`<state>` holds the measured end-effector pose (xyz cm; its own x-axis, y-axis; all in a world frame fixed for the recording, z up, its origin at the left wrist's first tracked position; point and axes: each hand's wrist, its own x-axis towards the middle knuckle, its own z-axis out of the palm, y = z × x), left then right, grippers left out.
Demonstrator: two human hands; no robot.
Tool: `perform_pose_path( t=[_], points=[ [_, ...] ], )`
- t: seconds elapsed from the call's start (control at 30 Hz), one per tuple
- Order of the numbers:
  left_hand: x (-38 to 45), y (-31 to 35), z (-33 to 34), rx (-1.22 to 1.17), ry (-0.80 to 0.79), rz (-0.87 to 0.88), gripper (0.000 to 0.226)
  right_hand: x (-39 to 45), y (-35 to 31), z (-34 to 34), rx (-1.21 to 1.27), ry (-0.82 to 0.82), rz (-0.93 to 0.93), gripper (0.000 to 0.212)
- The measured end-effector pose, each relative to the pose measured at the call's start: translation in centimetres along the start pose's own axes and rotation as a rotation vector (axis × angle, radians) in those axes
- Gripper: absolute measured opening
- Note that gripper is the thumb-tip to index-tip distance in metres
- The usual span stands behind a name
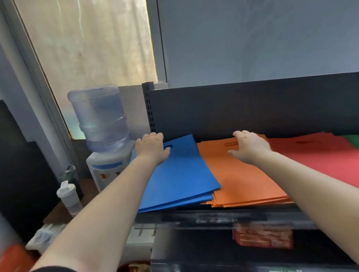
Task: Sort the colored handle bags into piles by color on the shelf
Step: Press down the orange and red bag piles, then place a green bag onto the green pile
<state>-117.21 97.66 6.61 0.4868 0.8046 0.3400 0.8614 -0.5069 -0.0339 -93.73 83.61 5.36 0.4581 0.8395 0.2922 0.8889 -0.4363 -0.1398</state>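
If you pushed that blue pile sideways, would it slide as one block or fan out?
The blue pile would probably fan out: its front edges already sit staggered. The thin, flat sheets look smooth, so likely slippery against each other. It also overlaps the orange pile, so that might shift too.

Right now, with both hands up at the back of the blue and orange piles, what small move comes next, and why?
Probably nudge the blue pile straight with the left hand: it lies skewed, its near corner overlapping the orange pile, where the right hand rests.
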Motion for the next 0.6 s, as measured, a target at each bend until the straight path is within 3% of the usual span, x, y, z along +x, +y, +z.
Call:
perform_pose_path(
  t=[0.27, 0.6],
  points=[
    [3.0, 11.7, -1.6, -0.074, 0.080, 0.237, 0.053, -2.6, 8.7, -5.3, -0.267, -0.008, 0.101, 0.062],
    [0.5, 32.9, -4.5, -0.089, 0.079, 0.390, 0.056, -10.1, 26.5, -12.3, -0.488, -0.043, 0.279, 0.063]
  ],
)
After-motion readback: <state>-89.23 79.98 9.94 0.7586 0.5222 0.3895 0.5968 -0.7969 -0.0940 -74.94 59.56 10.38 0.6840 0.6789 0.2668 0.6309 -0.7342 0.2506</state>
